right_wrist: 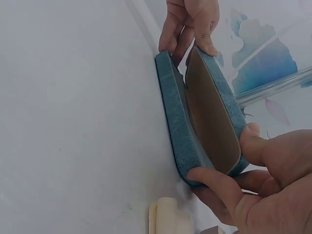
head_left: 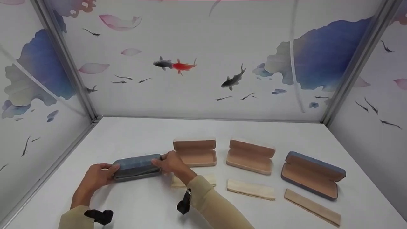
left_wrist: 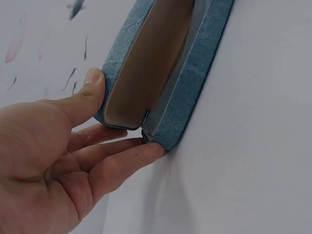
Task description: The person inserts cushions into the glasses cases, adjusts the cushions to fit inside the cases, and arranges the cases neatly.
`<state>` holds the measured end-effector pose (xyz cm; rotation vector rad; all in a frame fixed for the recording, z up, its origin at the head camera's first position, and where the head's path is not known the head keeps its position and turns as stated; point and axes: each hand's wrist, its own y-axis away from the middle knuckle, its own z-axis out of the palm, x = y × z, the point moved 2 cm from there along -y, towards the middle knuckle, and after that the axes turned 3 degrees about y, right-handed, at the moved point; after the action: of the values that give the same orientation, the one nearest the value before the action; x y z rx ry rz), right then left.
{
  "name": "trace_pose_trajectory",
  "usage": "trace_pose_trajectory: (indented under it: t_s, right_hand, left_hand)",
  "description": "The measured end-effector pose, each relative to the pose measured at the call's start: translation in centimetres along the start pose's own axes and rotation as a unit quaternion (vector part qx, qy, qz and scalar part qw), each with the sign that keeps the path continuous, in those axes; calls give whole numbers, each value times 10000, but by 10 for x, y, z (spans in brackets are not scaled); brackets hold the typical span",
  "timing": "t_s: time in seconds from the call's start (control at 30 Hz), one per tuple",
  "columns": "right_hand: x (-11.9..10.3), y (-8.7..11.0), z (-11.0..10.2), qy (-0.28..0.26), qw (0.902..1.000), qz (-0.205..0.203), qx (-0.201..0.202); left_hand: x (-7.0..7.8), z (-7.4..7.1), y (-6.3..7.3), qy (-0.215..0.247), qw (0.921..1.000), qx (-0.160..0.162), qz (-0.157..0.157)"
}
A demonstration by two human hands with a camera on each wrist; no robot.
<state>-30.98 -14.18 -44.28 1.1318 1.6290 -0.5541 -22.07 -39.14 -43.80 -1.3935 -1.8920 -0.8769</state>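
Observation:
A blue glasses case (head_left: 137, 166) with a tan lining is held by its two ends at the left of the table, its lid partly raised. My left hand (head_left: 97, 176) grips the left end, thumb on the lid and fingers at the base, as the left wrist view shows on the case (left_wrist: 190, 80). At the other end my right hand (head_left: 173, 165) holds it likewise, thumb on the lid (right_wrist: 222, 90). A pale grey-blue surface shows inside the base; whether it is a cloth or lining I cannot tell.
Right of the held case stand three opened glasses cases: two pale ones (head_left: 194, 158) (head_left: 249, 164) and a blue one (head_left: 310, 178). Before them lie folded cloths, cream (head_left: 208, 179), cream (head_left: 251, 189) and tan (head_left: 313, 207). Printed walls (head_left: 203, 105) enclose the white table (head_left: 140, 210).

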Motion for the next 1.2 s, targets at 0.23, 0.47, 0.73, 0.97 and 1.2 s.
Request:
trace_pose_trajectory:
  t_s: [0.23,0.47,0.73,0.97,1.2]
  right_hand:
    - [4,1,2,-106,9999,-66,-5]
    - [6,6,6,125,9994,-241,231]
    - [9,5,9,396,9961,-409,670]
    - [10,6,7,549,9938,-467,849]
    - [10,5,8,69,9981,-335,506]
  left_hand:
    - [-2,0,2,-77,10000,-35,-13]
    - [-8,1,4,-215,9997,110,101]
    - [-7,5,4,-581,9973,374,243]
    - [-4,9,2,-666,9965,330,380]
    - [-7,3,4,-699,9969,220,289]
